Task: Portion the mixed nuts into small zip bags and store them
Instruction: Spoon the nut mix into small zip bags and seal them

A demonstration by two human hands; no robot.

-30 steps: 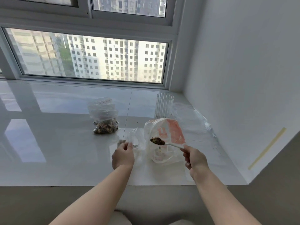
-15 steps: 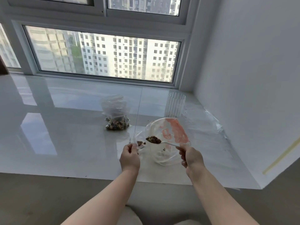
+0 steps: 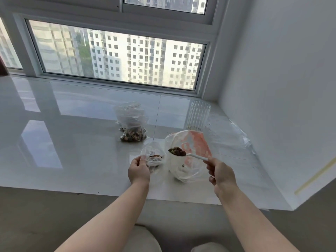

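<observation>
Work is part done. One filled zip bag (image 3: 132,136) of nuts stands on the glossy white table (image 3: 72,142), well back from the front edge, with what appear to be spare clear bags bunched behind and above it. The left hand (image 3: 139,170) is closed on the rim of a small zip bag (image 3: 153,157), pinching it open; a few nuts already lie inside. The right hand (image 3: 221,174) is clamped on the handle of a white spoon (image 3: 192,156), whose bowl carries a heap of mixed nuts (image 3: 177,151) just beside the small bag's mouth, not yet tipped in. The large supply bag (image 3: 189,157), clear with orange print, stands open just behind the spoon; how much it holds cannot be told. Judged remaining: fill, seal, store. A ribbed glass (image 3: 199,115) stands behind the supply bag, near the right wall. The table's left half is open; both hands work close to its front edge, so spilled nuts could roll off.
</observation>
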